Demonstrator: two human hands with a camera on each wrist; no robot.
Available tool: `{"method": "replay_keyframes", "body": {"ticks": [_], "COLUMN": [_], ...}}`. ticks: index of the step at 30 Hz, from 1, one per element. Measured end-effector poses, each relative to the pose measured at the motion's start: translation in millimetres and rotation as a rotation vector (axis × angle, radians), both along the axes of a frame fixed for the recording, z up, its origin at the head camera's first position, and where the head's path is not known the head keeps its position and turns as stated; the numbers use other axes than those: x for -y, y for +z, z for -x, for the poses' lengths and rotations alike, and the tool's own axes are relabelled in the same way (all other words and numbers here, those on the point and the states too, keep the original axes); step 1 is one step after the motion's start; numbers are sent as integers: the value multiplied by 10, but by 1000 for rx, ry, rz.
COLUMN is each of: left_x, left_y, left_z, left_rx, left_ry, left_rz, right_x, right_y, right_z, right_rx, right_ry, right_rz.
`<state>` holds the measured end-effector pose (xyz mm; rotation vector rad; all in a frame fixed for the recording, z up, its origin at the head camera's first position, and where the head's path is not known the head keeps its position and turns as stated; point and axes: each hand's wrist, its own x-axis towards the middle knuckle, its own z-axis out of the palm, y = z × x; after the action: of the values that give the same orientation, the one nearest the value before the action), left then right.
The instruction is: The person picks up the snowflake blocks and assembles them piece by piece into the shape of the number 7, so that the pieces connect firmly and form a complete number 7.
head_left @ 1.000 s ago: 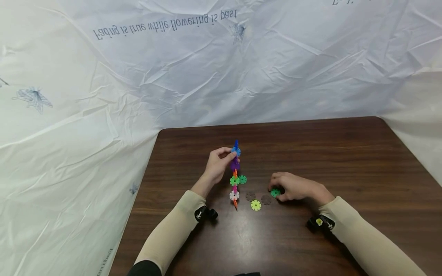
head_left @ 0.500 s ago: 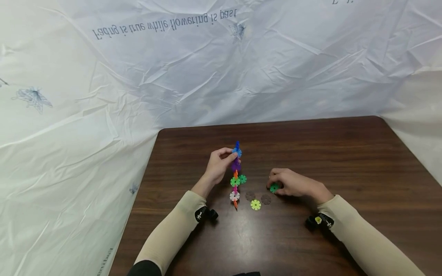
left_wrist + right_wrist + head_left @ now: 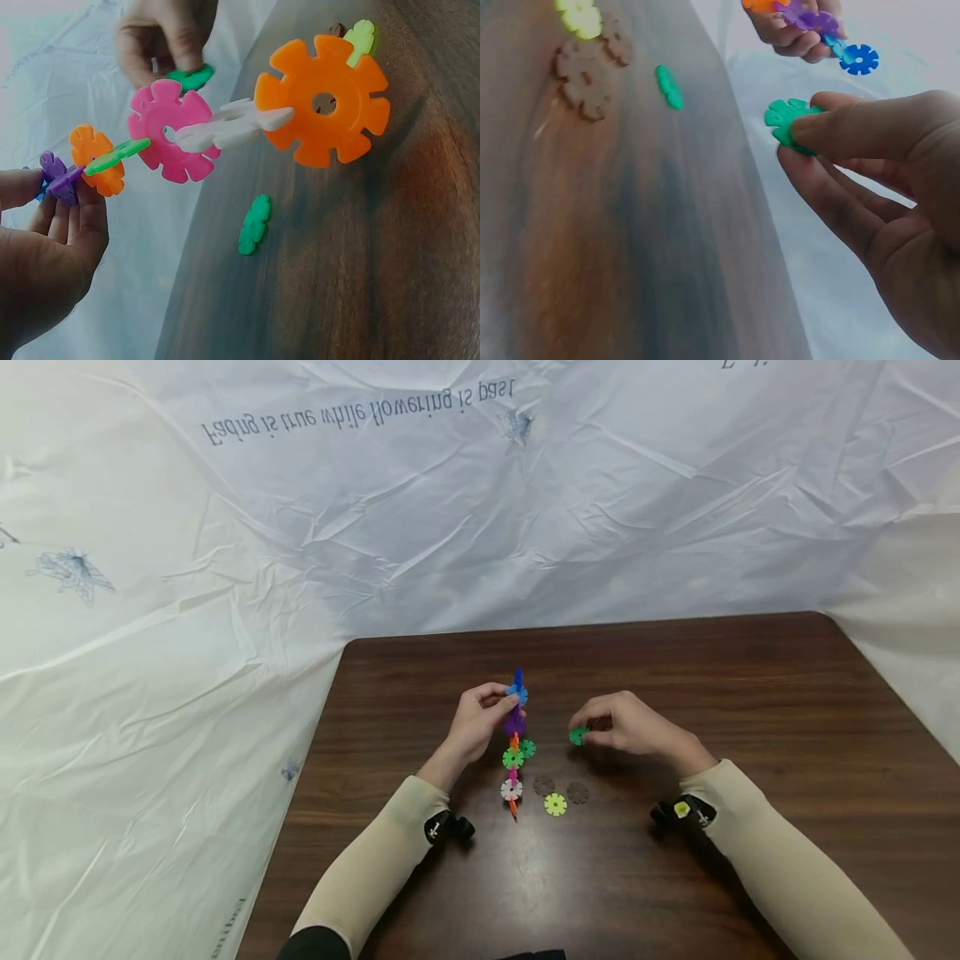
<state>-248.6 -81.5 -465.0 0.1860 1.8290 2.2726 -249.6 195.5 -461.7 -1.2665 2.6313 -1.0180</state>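
My left hand [image 3: 474, 722] pinches a chain of interlocking flower-shaped plastic discs [image 3: 513, 758] near its blue and purple end. The chain runs through orange, green, pink and white to an orange disc [image 3: 356, 120] at the near end, which looks raised off the wood in the left wrist view. To its right, my right hand [image 3: 633, 727] holds a loose green disc [image 3: 784, 118] between thumb and fingers, above the table and apart from the chain. The fingers cover part of that disc's edge.
Another green disc [image 3: 528, 749] lies on the dark wooden table [image 3: 750, 710] beside the chain. Nearer to me lie a yellow-green disc [image 3: 555, 804] and two brown discs [image 3: 577, 792]. White printed sheeting [image 3: 600, 527] hangs behind the table's far edge.
My right hand has lifted the green disc and carried it away from me and leftward, closer to the chain. The left hand and chain have shifted very slightly right.
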Motion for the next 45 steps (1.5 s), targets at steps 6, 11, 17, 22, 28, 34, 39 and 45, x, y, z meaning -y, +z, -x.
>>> {"method": "replay_keyframes", "body": {"ticks": [6,11,17,22,28,34,39,45], "left_x": [-17,-34,-39,-42,-55,-65,-70,-83], "left_y": [-16,-33,-43,-41,-33,-17,-5,27], "left_z": [-7,-8,-18,-25,-32,-49,-57,-68], "left_rx": [6,-3,-17,-32,-39,-35,-42,-79], "left_ry": [-19,-26,-28,-39,-55,-65,-73,-90], "left_rz": [8,22,29,30,28,23,12,12], "right_x": [88,151,238,311,386,442,487,567], "right_y": [51,105,176,221,302,336,363,620], "right_z": [66,102,123,151,187,228,266,125], "right_rx": [-24,15,46,22,13,26,5,-15], "right_ry": [-63,-121,-193,-241,-248,-289,-291,-269], "right_rz": [84,143,204,280,394,411,461,495]}}
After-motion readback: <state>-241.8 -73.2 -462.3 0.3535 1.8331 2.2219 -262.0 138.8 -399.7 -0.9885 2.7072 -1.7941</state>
